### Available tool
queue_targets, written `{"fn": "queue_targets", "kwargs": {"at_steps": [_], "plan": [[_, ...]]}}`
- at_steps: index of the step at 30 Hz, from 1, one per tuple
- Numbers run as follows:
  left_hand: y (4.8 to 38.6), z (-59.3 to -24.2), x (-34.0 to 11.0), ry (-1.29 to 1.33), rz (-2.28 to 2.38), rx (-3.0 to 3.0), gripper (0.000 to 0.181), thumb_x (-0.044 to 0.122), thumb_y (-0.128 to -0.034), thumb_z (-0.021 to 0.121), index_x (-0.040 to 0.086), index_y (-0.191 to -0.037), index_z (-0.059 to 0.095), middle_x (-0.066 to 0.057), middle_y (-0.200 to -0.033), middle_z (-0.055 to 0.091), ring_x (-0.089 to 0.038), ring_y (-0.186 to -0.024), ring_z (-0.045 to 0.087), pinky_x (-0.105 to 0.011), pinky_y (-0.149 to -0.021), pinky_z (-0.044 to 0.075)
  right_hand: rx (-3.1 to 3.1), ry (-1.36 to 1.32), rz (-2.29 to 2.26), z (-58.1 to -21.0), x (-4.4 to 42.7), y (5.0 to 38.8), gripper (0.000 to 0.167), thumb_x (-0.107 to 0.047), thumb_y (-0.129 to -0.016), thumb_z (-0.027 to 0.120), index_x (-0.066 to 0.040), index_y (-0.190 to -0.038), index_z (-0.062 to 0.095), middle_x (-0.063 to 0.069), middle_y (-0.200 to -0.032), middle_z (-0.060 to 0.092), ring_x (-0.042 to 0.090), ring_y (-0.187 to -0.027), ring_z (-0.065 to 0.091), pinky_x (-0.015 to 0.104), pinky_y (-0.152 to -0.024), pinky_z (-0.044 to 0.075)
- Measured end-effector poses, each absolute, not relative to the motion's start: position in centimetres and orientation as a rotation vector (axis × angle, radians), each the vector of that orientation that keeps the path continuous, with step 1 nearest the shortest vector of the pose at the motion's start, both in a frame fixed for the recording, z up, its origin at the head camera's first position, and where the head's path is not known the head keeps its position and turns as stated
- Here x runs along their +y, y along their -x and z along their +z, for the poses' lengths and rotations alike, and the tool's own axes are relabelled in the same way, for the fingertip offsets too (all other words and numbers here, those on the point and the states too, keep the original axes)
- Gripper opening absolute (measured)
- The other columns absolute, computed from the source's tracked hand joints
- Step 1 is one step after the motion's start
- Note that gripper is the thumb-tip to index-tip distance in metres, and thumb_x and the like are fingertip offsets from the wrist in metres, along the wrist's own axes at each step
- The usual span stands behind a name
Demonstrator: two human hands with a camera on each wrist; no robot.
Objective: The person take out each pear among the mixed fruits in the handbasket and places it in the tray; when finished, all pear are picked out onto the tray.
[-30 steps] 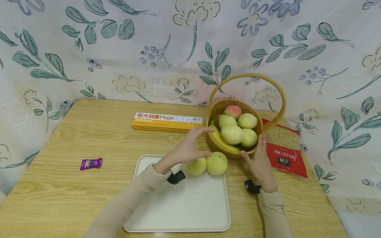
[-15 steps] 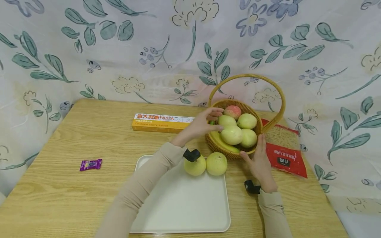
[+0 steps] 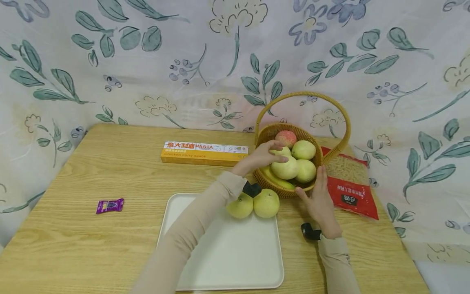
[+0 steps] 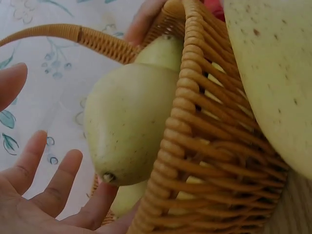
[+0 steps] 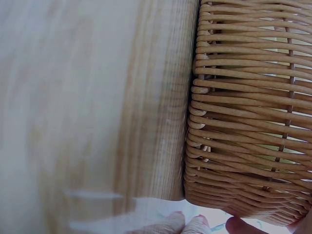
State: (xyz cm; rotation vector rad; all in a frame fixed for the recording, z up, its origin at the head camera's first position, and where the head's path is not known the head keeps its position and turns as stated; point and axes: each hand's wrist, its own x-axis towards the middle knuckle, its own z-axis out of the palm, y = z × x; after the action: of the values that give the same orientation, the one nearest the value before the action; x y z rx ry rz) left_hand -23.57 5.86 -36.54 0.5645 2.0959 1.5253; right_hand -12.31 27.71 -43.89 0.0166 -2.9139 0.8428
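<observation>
A wicker basket (image 3: pixel 261 184) with a tall handle holds several pale green oval fruits (image 3: pixel 284 168), a red peach (image 3: pixel 286 139) and bananas (image 3: pixel 278 179). My left hand (image 3: pixel 258 157) is over the basket's left rim, fingers spread and slightly bent around the front-left fruits. In the left wrist view, a lower finger meets a fruit's (image 4: pixel 129 122) stem end; the thumb stands apart. My right hand (image 3: pixel 322 206) rests against the basket's right front side, fingers straight and thumb out. The right wrist view shows mostly the weave (image 5: pixel 248 126).
Two round yellow-green fruits (image 3: pixel 266 203) sit at the back of a white tray (image 3: pixel 235 253), below my left wrist. Behind lies a pasta box (image 3: pixel 205 153). A red pasta bag (image 3: pixel 352 192) is right of the basket, a purple wrapped candy (image 3: pixel 110 206) far left.
My left hand has moved up and right, from above the tray's fruits to over the basket's fruits. The right hand stays at the basket's side.
</observation>
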Motion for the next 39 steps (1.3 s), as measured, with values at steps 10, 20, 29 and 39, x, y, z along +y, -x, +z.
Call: {"fn": "queue_targets", "kwargs": {"at_steps": [10, 20, 29, 39], "plan": [[23.4, -36.7, 7.7, -0.614, 1.449, 2.111, 0.052, 0.028, -0.0922, 0.064, 0.012, -0.14, 0.05, -0.012, -0.147, 0.045, -0.029, -0.135, 0.042, -0.044, -0.11, 0.039, -2.914, -0.028, 0.852, -44.0, 27.8, 12.4, 0.095, -0.05, -0.098, 0.047, -0.003, -0.153, -0.015, 0.022, -0.161, -0.014, 0.053, -0.142, 0.017, 0.065, -0.096, 0.04], [22.9, -37.2, 8.3, -0.619, 1.345, 2.158, 0.058, -0.001, -0.0802, 0.072, 0.014, -0.134, 0.056, -0.005, -0.147, 0.046, -0.017, -0.114, 0.047, -0.026, -0.089, 0.043, -2.913, -0.019, 0.849, -43.9, 27.7, 12.3, 0.095, -0.05, -0.098, 0.047, -0.003, -0.153, -0.015, 0.022, -0.161, -0.013, 0.052, -0.142, 0.017, 0.064, -0.092, 0.043], [22.7, -37.2, 8.4, -0.701, 1.274, 2.217, 0.063, -0.002, -0.0761, 0.076, 0.014, -0.133, 0.055, -0.005, -0.141, 0.05, -0.016, -0.108, 0.047, -0.025, -0.088, 0.043, -2.905, -0.023, 0.844, -43.9, 27.7, 12.3, 0.095, -0.051, -0.098, 0.046, -0.003, -0.153, -0.014, 0.021, -0.161, -0.014, 0.052, -0.142, 0.019, 0.062, -0.088, 0.046], [21.7, -37.2, 8.1, -0.76, 1.233, 2.33, 0.06, 0.005, -0.0744, 0.076, 0.017, -0.13, 0.058, -0.001, -0.135, 0.056, -0.016, -0.096, 0.05, -0.022, -0.075, 0.043, -2.884, -0.026, 0.827, -44.0, 27.7, 12.2, 0.094, -0.05, -0.098, 0.047, -0.002, -0.153, -0.012, 0.022, -0.161, -0.011, 0.055, -0.137, 0.027, 0.06, -0.081, 0.049]]}}
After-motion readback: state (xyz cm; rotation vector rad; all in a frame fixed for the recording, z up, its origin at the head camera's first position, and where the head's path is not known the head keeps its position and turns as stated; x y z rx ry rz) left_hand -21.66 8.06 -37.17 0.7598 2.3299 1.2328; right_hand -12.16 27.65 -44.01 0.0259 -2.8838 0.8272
